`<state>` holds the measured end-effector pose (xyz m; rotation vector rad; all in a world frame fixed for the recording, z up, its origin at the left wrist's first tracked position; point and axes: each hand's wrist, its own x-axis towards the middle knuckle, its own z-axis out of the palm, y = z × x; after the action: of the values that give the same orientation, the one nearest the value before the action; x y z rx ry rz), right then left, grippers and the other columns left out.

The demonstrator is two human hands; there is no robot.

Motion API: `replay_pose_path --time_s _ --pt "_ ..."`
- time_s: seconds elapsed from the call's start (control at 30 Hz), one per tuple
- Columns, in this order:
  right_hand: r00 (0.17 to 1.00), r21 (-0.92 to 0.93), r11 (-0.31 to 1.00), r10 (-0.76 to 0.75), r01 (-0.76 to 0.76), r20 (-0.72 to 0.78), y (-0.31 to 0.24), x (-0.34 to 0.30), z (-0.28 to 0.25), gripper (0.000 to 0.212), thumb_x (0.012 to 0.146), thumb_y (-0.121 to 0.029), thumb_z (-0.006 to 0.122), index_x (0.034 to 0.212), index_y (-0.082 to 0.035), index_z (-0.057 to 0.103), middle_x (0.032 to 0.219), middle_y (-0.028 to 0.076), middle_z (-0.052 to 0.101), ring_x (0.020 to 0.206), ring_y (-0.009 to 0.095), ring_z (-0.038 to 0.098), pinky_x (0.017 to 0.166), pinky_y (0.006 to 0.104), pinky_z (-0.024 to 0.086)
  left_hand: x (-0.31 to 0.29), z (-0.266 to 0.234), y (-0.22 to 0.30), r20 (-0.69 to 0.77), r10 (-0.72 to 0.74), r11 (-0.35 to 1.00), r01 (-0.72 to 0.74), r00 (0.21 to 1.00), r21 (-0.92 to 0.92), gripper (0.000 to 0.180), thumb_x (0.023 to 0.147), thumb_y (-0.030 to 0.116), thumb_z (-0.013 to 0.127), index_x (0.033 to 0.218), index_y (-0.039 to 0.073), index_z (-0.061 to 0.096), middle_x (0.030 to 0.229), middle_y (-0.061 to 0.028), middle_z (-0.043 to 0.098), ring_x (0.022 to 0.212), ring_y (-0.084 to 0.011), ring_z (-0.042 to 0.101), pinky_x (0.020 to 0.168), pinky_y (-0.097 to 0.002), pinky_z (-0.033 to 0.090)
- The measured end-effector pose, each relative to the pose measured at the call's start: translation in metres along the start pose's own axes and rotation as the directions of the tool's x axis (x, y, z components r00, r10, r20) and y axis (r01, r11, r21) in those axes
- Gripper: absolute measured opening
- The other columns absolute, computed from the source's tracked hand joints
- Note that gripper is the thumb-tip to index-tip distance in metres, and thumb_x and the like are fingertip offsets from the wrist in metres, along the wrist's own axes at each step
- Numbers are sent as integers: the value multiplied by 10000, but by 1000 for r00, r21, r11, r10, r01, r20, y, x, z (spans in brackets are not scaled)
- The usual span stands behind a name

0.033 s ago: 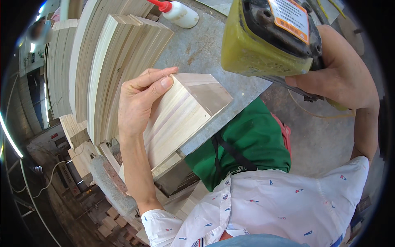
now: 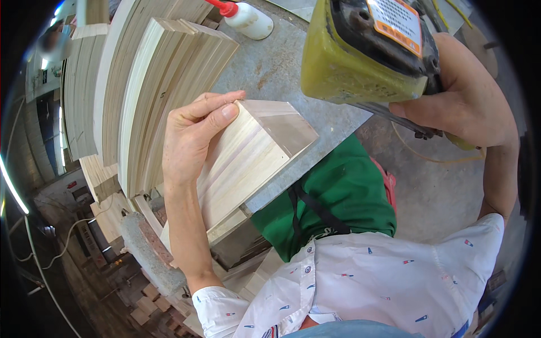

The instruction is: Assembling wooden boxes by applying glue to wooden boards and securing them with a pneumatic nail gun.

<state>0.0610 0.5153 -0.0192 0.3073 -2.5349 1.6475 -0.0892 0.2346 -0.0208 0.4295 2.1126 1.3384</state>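
My left hand (image 2: pixel 197 138) grips the upper corner of a pale wooden box (image 2: pixel 242 163), thumb on the near board and fingers bent over the edge. Two boards meet at that corner, and a darker end board (image 2: pixel 282 127) faces away to the right. The box rests tilted on a grey metal worktop (image 2: pixel 282 67). Up at the right, my right hand (image 2: pixel 470 98) is wrapped round the handle of a yellow-green and black nail gun (image 2: pixel 360 62), held above the worktop edge and apart from the box. Its trigger is hidden.
Tall stacks of pale boards (image 2: pixel 163 101) stand on the left. A white squeeze bottle with a red nozzle (image 2: pixel 248 21) is at the worktop's far side. A thin yellowish hose (image 2: pixel 445 160) loops below the nail gun. Wood blocks (image 2: pixel 146 304) lie on the floor at lower left.
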Motion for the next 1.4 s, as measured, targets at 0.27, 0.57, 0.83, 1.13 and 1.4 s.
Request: replay_pose_path --time_s 0.27,0.57,0.83,1.13,1.4 --pt "993 -33 995 97 -95 69 -45 50 -11 238 756 -29 680 980 9 608 685 19 586 553 65 530 482 211 433 0 -2 -11 -2 -45 985 44 999 -165 249 825 106 690 1044 -13 684 842 -2 616 768 -73 532 695 -194 419" --pt "850 -465 859 399 -214 345 -106 113 -7 307 783 -133 695 1019 43 609 747 60 630 578 118 575 513 233 476 4 -12 -25 73 23 999 -20 997 -43 297 847 170 658 1115 44 660 828 -10 624 761 -76 539 705 -229 436" --pt "904 -433 892 285 -128 319 -94 113 9 301 754 -120 718 993 35 619 710 63 625 509 96 578 459 208 478 4 -14 -28 121 18 993 -4 992 -114 306 841 130 657 1131 36 644 873 -33 658 849 -103 597 784 -247 451" --pt "777 -571 804 463 -165 426 -127 135 13 296 803 -139 677 1022 51 616 789 77 649 651 144 586 584 256 494 6 -14 -31 94 50 990 -37 994 -134 312 823 121 669 1116 18 628 875 -13 630 835 -102 574 769 -248 447" --pt "744 -535 843 385 -44 546 -124 144 15 329 805 -124 672 1069 57 598 849 101 661 681 139 598 599 253 502 7 -12 -34 58 74 987 -64 996 -150 348 784 126 689 1109 20 624 814 17 560 772 -89 536 699 -238 425"
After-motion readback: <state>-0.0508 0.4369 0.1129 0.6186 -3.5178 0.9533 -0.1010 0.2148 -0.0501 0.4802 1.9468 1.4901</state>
